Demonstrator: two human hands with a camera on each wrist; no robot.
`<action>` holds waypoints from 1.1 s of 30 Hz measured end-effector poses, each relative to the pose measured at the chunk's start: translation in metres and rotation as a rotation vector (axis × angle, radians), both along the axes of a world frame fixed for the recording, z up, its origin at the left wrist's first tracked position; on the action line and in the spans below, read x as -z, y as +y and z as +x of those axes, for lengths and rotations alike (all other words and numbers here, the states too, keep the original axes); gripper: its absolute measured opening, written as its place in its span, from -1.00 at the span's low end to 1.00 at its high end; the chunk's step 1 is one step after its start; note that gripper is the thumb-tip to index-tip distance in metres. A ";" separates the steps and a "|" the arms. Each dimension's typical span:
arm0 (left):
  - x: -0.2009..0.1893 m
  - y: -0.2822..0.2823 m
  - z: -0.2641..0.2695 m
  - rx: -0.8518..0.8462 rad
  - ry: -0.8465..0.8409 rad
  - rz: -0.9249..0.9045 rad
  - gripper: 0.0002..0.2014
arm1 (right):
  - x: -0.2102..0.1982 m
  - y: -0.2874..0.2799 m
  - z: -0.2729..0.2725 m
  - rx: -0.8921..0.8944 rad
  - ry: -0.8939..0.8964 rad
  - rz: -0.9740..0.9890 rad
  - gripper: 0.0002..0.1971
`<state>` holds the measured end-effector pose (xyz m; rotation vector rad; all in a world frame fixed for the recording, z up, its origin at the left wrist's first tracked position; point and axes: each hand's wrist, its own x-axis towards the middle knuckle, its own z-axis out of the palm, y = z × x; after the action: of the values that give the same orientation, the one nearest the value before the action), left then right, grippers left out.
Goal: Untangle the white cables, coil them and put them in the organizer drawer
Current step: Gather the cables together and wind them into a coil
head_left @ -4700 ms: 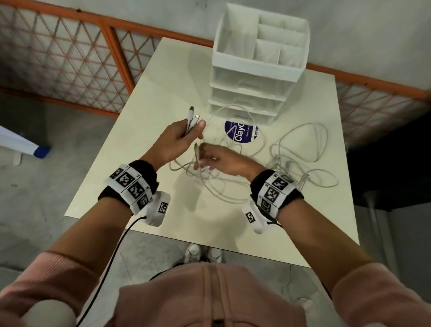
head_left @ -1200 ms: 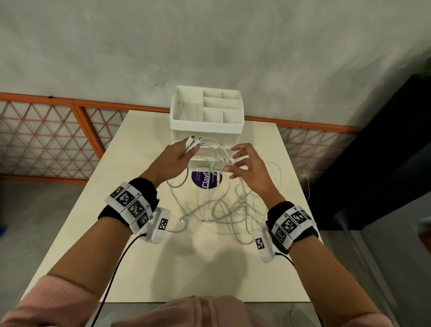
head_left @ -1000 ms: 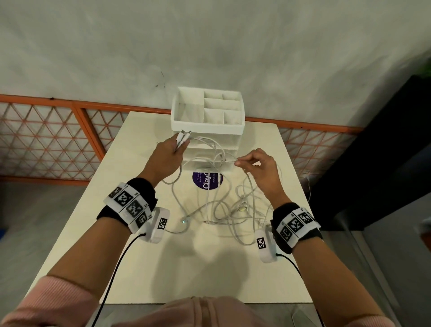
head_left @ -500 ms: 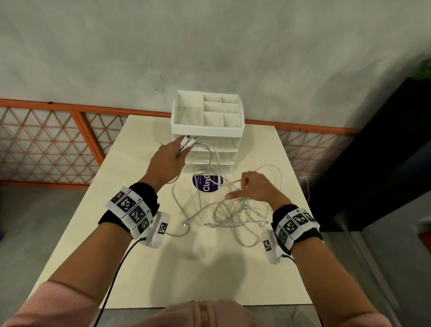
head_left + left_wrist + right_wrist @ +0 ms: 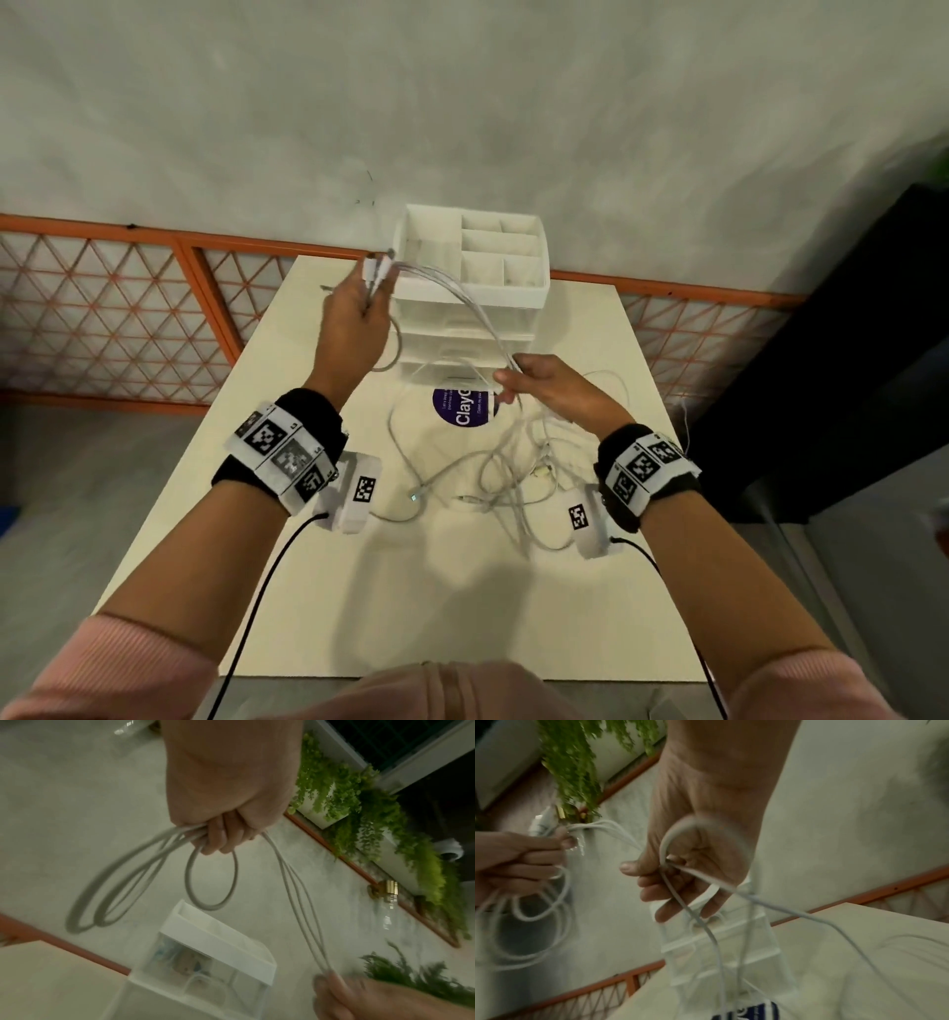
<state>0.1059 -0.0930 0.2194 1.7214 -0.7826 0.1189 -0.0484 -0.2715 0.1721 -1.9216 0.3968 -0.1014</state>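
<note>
My left hand [image 5: 359,313] is raised in front of the white organizer [image 5: 475,288] and grips the plug ends and small loops of the white cables [image 5: 452,288]. In the left wrist view its curled fingers [image 5: 221,835] hold several loops [image 5: 210,880]. Strands arc from it down to my right hand [image 5: 534,383], which pinches them between thumb and fingers [image 5: 654,874]. The remaining cable lies as a tangle [image 5: 513,473] on the cream table [image 5: 462,591], below my right hand. The organizer's drawers look closed.
A round purple sticker [image 5: 464,408] lies on the table before the organizer. An orange lattice railing [image 5: 128,318] runs behind the table's far edge, against a grey wall. A dark panel [image 5: 847,385] stands to the right. Green plants [image 5: 372,817] hang on the wall.
My left hand has risen with the plug ends, up to the organizer's top edge. My right hand has come up from the tangle and now pinches the strands, drawing them taut.
</note>
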 end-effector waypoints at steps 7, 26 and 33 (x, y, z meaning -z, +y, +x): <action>0.041 0.017 0.034 -0.196 0.216 0.440 -0.66 | -0.014 -0.014 -0.011 0.157 -0.031 -0.178 -0.64; 0.025 -0.002 -0.013 0.318 0.046 0.172 -0.75 | -0.019 0.008 0.007 -0.075 -0.003 -0.119 -0.77; 0.011 0.012 0.003 0.172 -0.084 0.119 -0.68 | 0.063 -0.012 -0.010 -0.010 0.228 -0.163 -0.63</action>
<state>0.1088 -0.0813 0.2080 1.7608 -1.0139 0.0272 -0.0582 -0.2837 0.1087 -2.1032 0.5454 0.0960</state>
